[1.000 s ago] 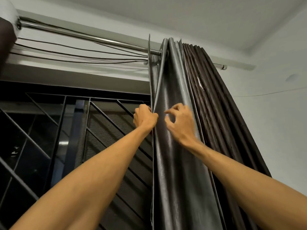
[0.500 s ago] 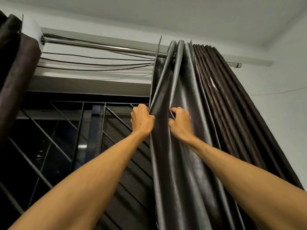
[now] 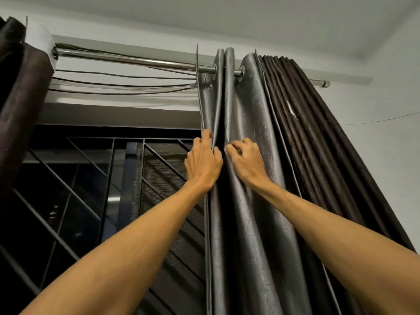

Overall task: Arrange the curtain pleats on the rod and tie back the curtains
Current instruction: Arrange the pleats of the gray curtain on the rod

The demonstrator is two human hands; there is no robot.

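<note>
Two bare forearms reach up toward the window, and both hands meet on the curtain [image 3: 250, 114] a fair way below its top. The left hand [image 3: 203, 164] has its fingers [image 3: 207, 135] wrapped round the leading edge of the cloth, the forefinger lying up along the hem. Just beside it, the right hand [image 3: 246, 163] pinches the next fold with curled fingers, and a dark crease runs between the two. Higher up, the curtain hangs by its eyelets on the rod [image 3: 136, 60], bunched toward the rod's right end. Two narrow grey folds stand pressed together, then a wider one, then a tight pack of brown pleats [image 3: 306, 114] behind. I take this to be the pleat-arranging step, with the tie-back not yet begun and no tie in sight. The next move likely calls for drawing each front fold evenly to match the pack behind, without dragging the eyelets askew. Beyond, a window grille [image 3: 145, 178] shows dark, thin cords [image 3: 122, 85] run under the rod, and a second curtain [image 3: 18, 98] hangs at far left.
</note>
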